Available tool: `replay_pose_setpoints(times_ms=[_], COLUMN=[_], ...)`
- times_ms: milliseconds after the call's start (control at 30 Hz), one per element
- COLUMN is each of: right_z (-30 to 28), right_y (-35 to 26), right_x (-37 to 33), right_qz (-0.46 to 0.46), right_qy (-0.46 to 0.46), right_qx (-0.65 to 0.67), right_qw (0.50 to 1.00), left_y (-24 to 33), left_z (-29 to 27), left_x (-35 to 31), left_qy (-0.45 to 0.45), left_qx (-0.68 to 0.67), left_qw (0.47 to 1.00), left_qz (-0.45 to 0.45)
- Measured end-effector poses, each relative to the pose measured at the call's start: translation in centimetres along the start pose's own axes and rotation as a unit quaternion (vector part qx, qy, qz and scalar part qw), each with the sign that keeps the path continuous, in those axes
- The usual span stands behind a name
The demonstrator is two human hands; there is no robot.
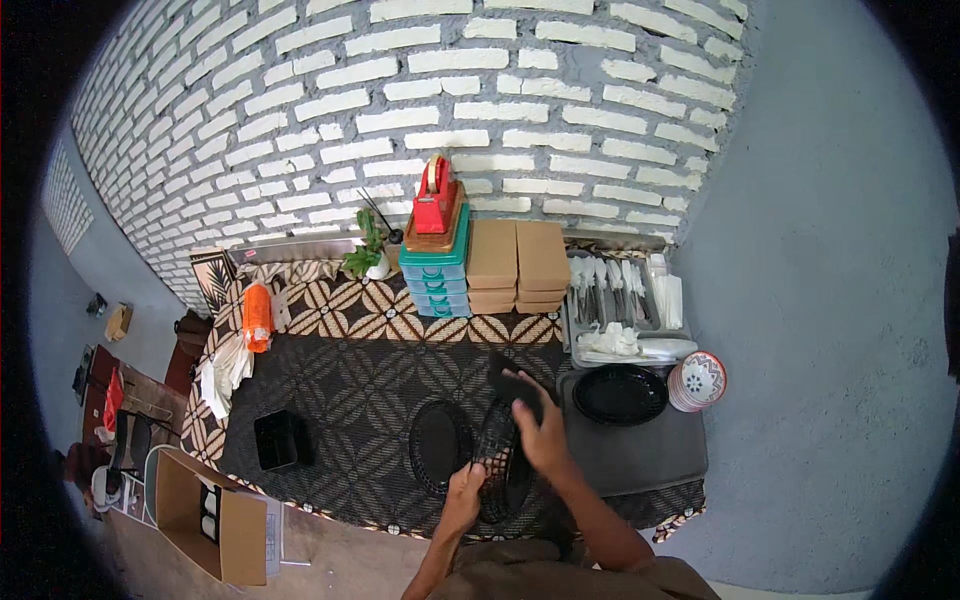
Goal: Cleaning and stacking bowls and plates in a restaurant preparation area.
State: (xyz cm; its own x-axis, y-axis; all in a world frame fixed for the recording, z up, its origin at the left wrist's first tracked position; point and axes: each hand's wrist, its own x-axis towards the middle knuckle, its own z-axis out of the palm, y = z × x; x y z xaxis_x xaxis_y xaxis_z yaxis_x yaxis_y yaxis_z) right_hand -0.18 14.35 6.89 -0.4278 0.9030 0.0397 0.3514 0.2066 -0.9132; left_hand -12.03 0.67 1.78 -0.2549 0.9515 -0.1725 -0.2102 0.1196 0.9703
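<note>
Tilted up on its side, a black openwork oval basket (497,432) is gripped at its near end by my left hand (463,495). My right hand (540,435) is closed on a dark flat piece (508,376) at the basket's far end; whether it is cloth I cannot tell. Another black oval basket (440,450) lies on the table just left of the held one. Close beside the held basket, a further dark oval shape (518,490) is partly hidden by it and my hands.
At right, a black oval dish (620,394) and stacked patterned bowls (697,381) stand by a cutlery tray (625,295). Brown boxes (518,255) and teal drawers (437,280) line the back. A black square container (281,440) sits left; an open carton (240,535) stands beyond the edge.
</note>
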Motion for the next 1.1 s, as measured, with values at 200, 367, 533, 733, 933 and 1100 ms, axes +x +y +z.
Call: replay_pose_setpoints(times_ms=[200,367,533,733,933,1100], right_z=[3.2,6.0,3.2,-3.4,-0.5,4.3], right_y=[3.1,1.1,-0.5,6.0,6.1,10.0], right_x=[-4.4,-9.2,-4.6,2.3,-3.3,-6.7], right_qz=[0.242,-0.228,-0.211,0.250,0.359,-0.107], right_qy=[-0.049,-0.060,0.016,0.156,0.172,0.167], right_qx=[0.188,-0.125,-0.132,0.193,0.417,0.414], right_qw=[0.951,0.964,0.968,0.936,0.817,0.889], left_y=[1.2,-0.3,1.3,-0.3,0.4,2.2], left_z=[1.1,-0.1,1.0,1.9,3.3,6.3], left_x=[3.4,5.3,2.3,0.3,2.9,1.0], left_qy=[0.079,0.128,-0.003,-0.037,0.138,-0.096], left_qx=[-0.430,-0.300,-0.047,-0.174,-0.107,0.238], left_qw=[0.900,0.945,0.998,0.984,0.982,0.954], left_qz=[0.000,0.011,-0.043,-0.023,0.070,0.158])
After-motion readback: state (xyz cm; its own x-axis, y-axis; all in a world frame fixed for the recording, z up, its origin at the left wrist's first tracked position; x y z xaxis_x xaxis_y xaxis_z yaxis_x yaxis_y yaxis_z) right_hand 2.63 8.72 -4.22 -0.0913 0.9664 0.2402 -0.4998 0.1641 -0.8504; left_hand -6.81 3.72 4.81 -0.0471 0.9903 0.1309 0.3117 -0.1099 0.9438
